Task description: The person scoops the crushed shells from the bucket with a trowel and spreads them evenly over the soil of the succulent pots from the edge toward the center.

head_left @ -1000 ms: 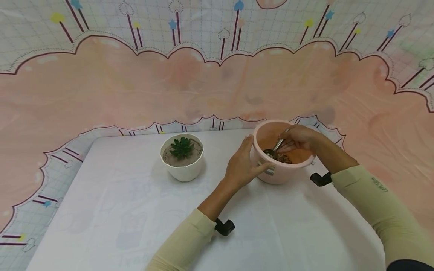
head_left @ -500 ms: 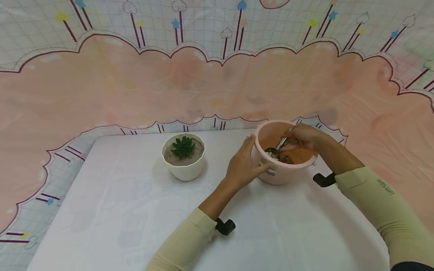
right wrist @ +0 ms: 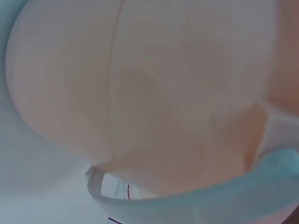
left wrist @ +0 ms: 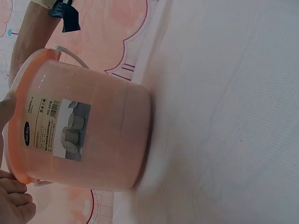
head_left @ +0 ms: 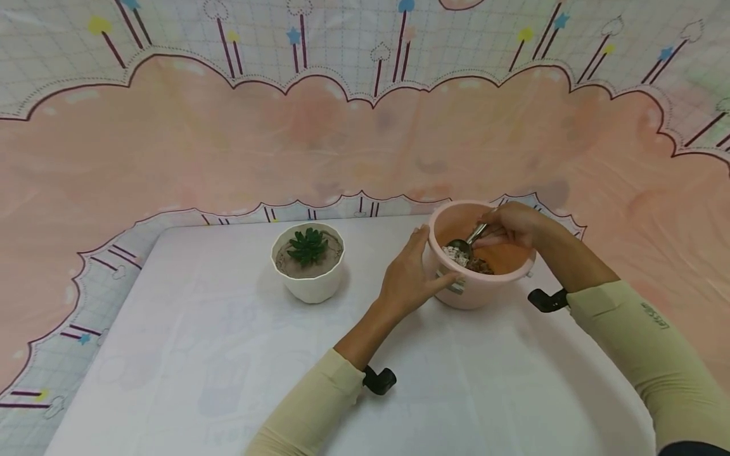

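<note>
White surface [head_left: 239, 373] below me, one; behind it one printed backdrop [head_left: 319, 145], peach with scalloped dark outlines and drawn candles. On the surface: one pink bucket [head_left: 479, 294], one white pot [head_left: 310, 291]. Hands, two; sleeves, two, both pale green; black wrist cameras, two, one at each cuff.

Left hand [head_left: 402, 278]: grasping the bucket at its rim on the left side, thumb laid along the outer wall near the label [left wrist: 56, 128], other fingers up by the rim. So the bucket sits directly to the right of these fingers, touching them, upright.

Right hand [head_left: 513, 225]: reaching over the bucket's far right rim, fingers pinching one spoon [head_left: 471, 240] by its metal handle. Spoon slants down and left from those fingers, its bowl lower, inside the bucket. White bits [head_left: 456, 255] lie by the bowl, below and left of my right fingers; brown bits [head_left: 480, 266] lie beneath the fingers, just right of the white. Too many and too small to count.

One bucket handle [right wrist: 196, 203], pale, hangs outside the wall. Pot stands well apart, left of my left fingers, holding one green succulent [head_left: 307, 247] in grey-brown fill.
</note>
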The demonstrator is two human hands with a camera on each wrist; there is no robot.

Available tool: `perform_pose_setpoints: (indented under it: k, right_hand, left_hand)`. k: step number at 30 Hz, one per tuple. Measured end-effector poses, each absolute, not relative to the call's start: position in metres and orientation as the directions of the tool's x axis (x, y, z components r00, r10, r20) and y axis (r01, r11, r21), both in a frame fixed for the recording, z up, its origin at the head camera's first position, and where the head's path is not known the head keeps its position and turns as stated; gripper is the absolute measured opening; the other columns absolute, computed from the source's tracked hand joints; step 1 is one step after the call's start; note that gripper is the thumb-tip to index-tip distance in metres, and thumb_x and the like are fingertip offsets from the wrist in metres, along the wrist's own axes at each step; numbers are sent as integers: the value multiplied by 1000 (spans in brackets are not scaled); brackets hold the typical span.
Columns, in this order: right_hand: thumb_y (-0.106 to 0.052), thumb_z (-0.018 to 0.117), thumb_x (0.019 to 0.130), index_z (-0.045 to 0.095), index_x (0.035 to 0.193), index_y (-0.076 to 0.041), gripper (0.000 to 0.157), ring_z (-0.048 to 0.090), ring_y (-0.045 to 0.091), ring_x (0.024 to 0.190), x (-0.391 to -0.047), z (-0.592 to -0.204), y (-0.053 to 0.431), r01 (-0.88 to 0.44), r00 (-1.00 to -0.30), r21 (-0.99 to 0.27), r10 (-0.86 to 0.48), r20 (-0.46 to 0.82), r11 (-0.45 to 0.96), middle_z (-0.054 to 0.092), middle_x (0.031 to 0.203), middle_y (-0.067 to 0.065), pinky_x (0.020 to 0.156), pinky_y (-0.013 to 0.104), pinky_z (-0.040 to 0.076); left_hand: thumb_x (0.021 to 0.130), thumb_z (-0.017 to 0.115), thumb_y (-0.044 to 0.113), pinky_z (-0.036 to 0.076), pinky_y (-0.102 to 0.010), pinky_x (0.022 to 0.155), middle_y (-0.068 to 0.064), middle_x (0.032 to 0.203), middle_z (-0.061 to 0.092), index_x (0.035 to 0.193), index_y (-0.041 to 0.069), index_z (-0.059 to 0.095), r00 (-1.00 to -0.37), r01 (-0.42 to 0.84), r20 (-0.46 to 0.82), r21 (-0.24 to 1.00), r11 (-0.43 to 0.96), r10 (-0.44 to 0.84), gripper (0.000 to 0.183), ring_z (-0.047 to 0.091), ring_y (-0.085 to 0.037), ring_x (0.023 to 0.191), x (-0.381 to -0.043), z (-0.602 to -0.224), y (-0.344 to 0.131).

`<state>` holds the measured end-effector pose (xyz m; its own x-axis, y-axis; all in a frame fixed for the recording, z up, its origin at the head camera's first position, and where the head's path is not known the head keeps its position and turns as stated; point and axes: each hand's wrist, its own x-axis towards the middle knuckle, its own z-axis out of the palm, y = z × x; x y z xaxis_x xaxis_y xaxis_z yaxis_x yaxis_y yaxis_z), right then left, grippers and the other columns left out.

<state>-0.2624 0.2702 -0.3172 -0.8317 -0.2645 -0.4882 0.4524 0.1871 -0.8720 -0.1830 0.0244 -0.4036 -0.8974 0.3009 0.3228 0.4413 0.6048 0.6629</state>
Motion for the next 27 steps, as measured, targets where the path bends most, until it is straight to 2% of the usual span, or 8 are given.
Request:
perform_pose_setpoints:
  k: [6,16,22,27]
  right_hand:
    - [-9,41,114,58,116,13,28,79,30,78,-260,-315,275,486,-832,-868,-249,-495,100,75,84,22,79,35,62]
    - [-15,42,115,70,95,1,38,79,27,79,-250,-308,283,526,-828,-850,-238,-508,-15,76,84,19,81,31,61]
    - [-16,42,115,71,99,3,39,79,30,82,-248,-306,295,566,-814,-806,-269,-514,-171,76,89,24,82,31,61]
    - [-16,46,114,71,99,3,34,79,32,85,-247,-306,299,588,-805,-776,-262,-533,-229,76,93,26,85,32,60]
  left_hand:
    - [85,86,54,41,-47,116,-11,168,34,165,5,30,-896,444,327,658,608,301,109,32,-25,154,-183,-405,24]
    - [86,86,53,40,-47,116,-11,169,33,166,5,29,-891,454,329,653,607,312,110,31,-26,155,-183,-404,25]
    - [86,86,52,42,-46,116,-10,168,34,165,4,29,-894,449,328,654,609,306,109,33,-25,154,-182,-404,25]
    - [86,87,50,41,-47,116,-11,168,34,165,3,30,-891,453,336,660,599,305,108,33,-26,154,-182,-405,25]
